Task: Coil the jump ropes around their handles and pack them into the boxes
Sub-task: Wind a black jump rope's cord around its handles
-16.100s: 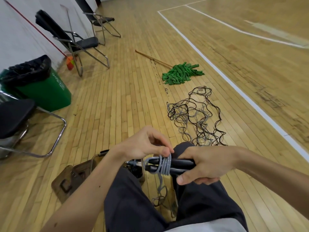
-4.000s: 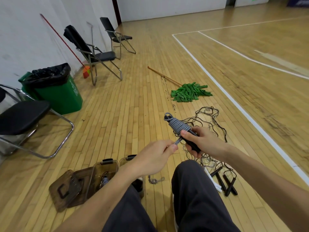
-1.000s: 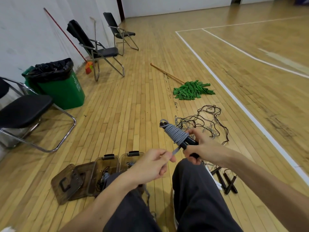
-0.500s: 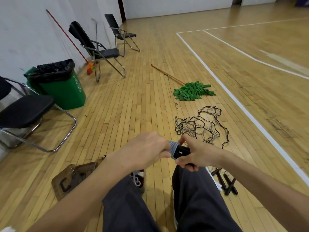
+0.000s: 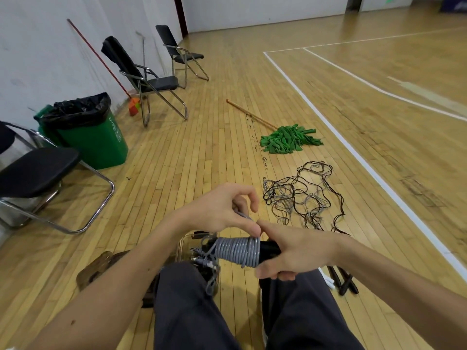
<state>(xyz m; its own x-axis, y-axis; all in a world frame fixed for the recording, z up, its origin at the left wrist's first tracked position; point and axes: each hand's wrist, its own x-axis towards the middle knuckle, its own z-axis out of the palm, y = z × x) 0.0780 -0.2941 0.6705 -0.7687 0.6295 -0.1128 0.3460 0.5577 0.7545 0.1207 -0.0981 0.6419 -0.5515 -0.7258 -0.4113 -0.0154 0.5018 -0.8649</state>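
Observation:
A grey jump rope (image 5: 237,250) is coiled in tight turns around its black handles, held level above my lap. My right hand (image 5: 295,251) grips the black handle end, its forefinger stretched along the top. My left hand (image 5: 222,210) sits over the coil and pinches the grey rope's end at the top of the last turn. A clear brown box (image 5: 185,248) stands on the floor under the coil, mostly hidden by my knees. A tangle of loose dark and grey ropes (image 5: 303,198) lies on the floor ahead to the right.
A box lid (image 5: 98,267) lies left of my knee. Loose black handles (image 5: 343,281) lie by my right leg. A green mop (image 5: 288,140), a green bin (image 5: 93,132) and folding chairs (image 5: 151,82) stand further off on the wooden floor.
The coiled bundle came down from pointing up and away to lying level over my lap. My left hand moved from the trailing rope end onto the top of the coil.

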